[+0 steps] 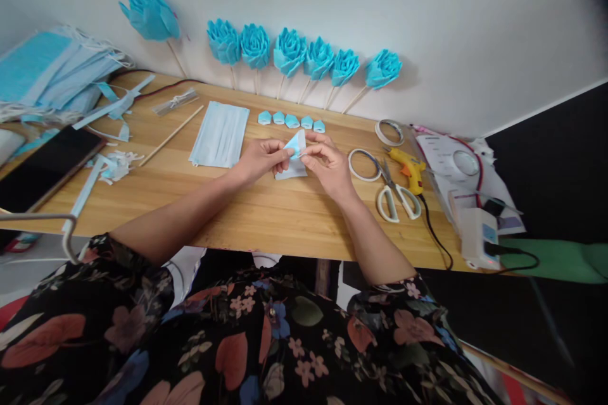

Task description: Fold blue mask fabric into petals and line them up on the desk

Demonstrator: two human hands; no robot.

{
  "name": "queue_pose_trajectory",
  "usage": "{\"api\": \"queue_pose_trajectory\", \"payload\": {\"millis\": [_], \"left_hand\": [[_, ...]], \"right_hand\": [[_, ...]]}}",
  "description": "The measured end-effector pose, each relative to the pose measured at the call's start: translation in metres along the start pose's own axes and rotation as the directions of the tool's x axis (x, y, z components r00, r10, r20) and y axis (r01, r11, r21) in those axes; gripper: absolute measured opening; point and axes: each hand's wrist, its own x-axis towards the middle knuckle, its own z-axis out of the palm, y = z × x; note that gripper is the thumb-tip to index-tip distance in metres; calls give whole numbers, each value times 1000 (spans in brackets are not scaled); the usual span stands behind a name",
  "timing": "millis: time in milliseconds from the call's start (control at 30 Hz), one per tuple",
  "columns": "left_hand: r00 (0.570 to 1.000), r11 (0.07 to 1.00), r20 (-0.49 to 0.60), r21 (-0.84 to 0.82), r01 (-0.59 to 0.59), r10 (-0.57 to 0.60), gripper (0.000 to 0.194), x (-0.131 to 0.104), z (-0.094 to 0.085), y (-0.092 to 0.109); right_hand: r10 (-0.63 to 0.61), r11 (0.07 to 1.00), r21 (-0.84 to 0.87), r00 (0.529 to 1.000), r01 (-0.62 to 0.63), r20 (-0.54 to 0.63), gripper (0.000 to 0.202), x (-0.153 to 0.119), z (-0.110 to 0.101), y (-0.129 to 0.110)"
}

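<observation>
Between my two hands is a small folded piece of blue mask fabric [297,141], held up over the table. My left hand [264,159] pinches its left side with thumb and fingers. At its right side, the fingertips of my right hand [327,163] are closed on the edge. Another light blue fabric piece [293,170] lies on the wood just beneath. Several small folded blue petals [291,121] sit in a row beyond my hands. A pleated light blue mask [221,134] lies flat to the left of my left hand.
Blue fabric roses on sticks [289,52] lean against the wall. On the right are tape rolls [365,164], scissors [393,193], a yellow glue gun [407,168] and a white power adapter [479,237]. A mask stack [52,69], a phone [45,168] and a wooden stick [171,135] lie left.
</observation>
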Motion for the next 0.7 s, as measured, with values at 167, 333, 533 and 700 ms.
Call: {"api": "queue_pose_trajectory", "payload": {"millis": [167, 333, 533, 700], "left_hand": [[999, 997, -16, 79, -27, 28, 32, 1, 1, -1], [998, 995, -21, 82, -51, 52, 31, 1, 0, -2], [998, 996, 0, 71, -56, 56, 30, 1, 0, -3], [999, 999, -41, 43, -22, 24, 31, 2, -1, -4]], "right_hand": [[112, 986, 123, 994, -112, 4, 23, -1, 5, 4], [210, 960, 187, 978, -207, 2, 26, -1, 8, 5], [248, 933, 261, 968, -249, 35, 27, -1, 9, 5], [213, 928, 291, 973, -231, 94, 48, 0, 7, 5]]}}
